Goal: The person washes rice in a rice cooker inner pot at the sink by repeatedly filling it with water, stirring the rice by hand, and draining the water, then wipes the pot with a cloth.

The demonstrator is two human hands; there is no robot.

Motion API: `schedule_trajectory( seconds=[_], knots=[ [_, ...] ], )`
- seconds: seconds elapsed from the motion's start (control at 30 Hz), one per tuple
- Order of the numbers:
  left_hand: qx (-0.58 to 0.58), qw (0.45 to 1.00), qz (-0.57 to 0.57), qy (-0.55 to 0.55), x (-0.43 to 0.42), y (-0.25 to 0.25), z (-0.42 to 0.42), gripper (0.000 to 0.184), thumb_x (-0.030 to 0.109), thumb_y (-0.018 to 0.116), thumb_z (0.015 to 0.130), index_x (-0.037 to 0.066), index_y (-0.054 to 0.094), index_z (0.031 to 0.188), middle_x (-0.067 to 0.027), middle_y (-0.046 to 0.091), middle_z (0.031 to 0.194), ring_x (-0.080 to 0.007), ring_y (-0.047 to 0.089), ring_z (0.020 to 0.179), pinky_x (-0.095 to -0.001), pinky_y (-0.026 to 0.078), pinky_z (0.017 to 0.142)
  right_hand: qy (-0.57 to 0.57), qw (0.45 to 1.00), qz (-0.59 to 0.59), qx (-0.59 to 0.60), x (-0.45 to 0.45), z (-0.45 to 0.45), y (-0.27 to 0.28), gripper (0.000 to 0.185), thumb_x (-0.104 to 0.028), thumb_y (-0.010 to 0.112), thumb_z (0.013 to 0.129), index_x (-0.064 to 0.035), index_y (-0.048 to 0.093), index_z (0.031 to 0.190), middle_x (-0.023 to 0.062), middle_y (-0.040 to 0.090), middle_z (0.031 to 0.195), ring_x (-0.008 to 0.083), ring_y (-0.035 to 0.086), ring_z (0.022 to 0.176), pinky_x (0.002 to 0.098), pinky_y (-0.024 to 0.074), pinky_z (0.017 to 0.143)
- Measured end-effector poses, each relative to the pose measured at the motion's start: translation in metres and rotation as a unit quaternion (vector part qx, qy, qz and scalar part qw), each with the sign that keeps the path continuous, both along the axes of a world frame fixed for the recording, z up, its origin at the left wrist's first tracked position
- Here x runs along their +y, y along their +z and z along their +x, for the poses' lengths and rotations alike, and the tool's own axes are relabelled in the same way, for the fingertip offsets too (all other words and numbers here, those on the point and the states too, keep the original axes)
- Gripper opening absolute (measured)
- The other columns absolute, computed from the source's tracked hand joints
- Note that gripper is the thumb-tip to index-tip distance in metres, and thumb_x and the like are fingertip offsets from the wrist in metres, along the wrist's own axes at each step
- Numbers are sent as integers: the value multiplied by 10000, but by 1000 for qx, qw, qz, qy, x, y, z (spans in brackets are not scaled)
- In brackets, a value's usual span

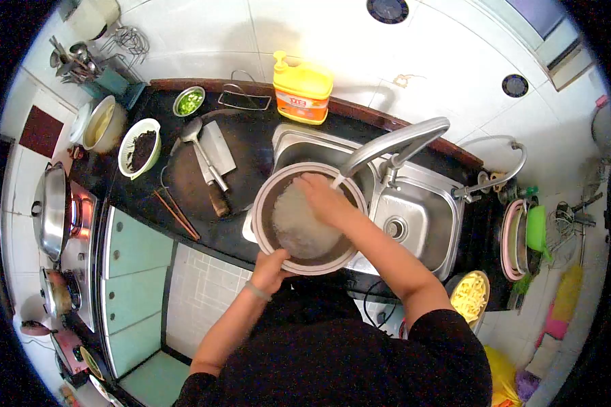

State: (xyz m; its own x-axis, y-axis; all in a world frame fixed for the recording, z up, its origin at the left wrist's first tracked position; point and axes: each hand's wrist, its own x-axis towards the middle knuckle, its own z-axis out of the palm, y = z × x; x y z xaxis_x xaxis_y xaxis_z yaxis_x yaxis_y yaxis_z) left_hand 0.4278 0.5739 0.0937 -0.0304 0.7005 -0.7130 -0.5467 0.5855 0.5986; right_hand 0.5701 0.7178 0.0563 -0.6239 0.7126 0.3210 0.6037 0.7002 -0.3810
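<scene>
A round pot (pixel 268 247) with a pale pinkish rim and grey inside sits over the left sink basin, holding cloudy, whitish water (pixel 302 227). My left hand (pixel 271 268) grips its near left rim, thumb on top. Inside the pot, my right hand (pixel 322 198) reaches to the far side with fingers stretched out at the water; the fingertips are partly hidden. The curved faucet (pixel 397 142) ends at the pot's far right rim, beside my right hand. Whether grains lie under the cloudy water I cannot tell.
Left of the sink, a cleaver (pixel 218 150) and a spatula (pixel 207 159) lie on a round board (pixel 183 173), near chopsticks (pixel 176 216). A yellow soap bottle (pixel 303 88) stands behind. The right basin (pixel 421 234) adjoins. A bowl of pale strips (pixel 470 296) is at my right.
</scene>
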Motion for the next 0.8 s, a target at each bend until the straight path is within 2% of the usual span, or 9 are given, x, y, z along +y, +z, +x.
schedule_trajectory(
  seconds=[0.17,0.23,0.3,0.37,0.47,0.53,0.57,0.63,0.8],
  knots=[
    [-19,999,7,34,1,6,-1,128,74,517,697,37,515,820,-57,548,694,-198,571,605,-334,500,516,20,906,-265,-328,0,9,-28,312,-8,460,688,23,526,991,227,515,1032,329,525,935,353,445,762],
    [-42,999,26,-7,0,4,-6,450,20,444,688,-15,348,1126,-163,500,976,-295,569,821,-413,535,601,10,873,-327,-361,-3,3,-8,281,-29,455,700,37,536,960,233,534,980,331,542,899,364,450,748],
    [-47,999,25,-2,0,2,-7,487,13,443,682,12,315,1152,-165,482,1008,-295,564,838,-415,535,596,-1,836,-386,-389,2,2,-3,259,-49,450,711,52,547,929,240,553,928,332,560,862,375,455,733],
    [-49,998,27,0,0,-3,-8,528,6,441,676,39,282,1179,-166,465,1039,-295,558,855,-416,535,591,8,884,-271,-381,22,7,-16,226,-67,440,724,61,565,863,248,556,916,342,560,863,389,460,715],
    [-48,999,10,-24,1,-6,-8,589,-8,440,665,82,231,1208,-162,437,1075,-298,547,879,-422,534,586,-149,901,-327,-244,33,-28,-14,194,-65,462,712,49,578,818,244,566,875,347,567,827,395,460,705],
    [19,1000,8,0,-1,-5,-4,136,75,528,693,8,500,808,-67,532,664,-192,560,557,-317,495,462,-109,938,-283,-169,23,-57,-7,196,-97,510,688,46,581,801,233,576,840,345,574,789,395,461,691],
    [22,1000,8,3,-2,-6,-7,136,75,528,693,8,500,808,-67,532,664,-192,560,557,-317,495,462,-93,952,-273,-103,8,-68,-9,207,-120,541,670,45,587,786,225,582,822,341,578,773,392,464,682],
    [-33,999,16,-36,-2,-10,-13,564,-22,447,650,65,252,1172,-157,446,1036,-301,552,833,-425,536,579,44,929,-183,-317,-14,-94,-21,209,-143,577,643,25,599,766,204,588,829,329,580,768,395,462,670],
    [-20,999,2,-37,-3,-15,-12,549,-23,451,660,46,242,1162,-158,458,1003,-287,561,809,-408,539,550,218,965,7,-143,-23,-60,-155,239,-179,553,669,-10,600,830,173,584,871,308,554,855,407,427,747]
  ],
)
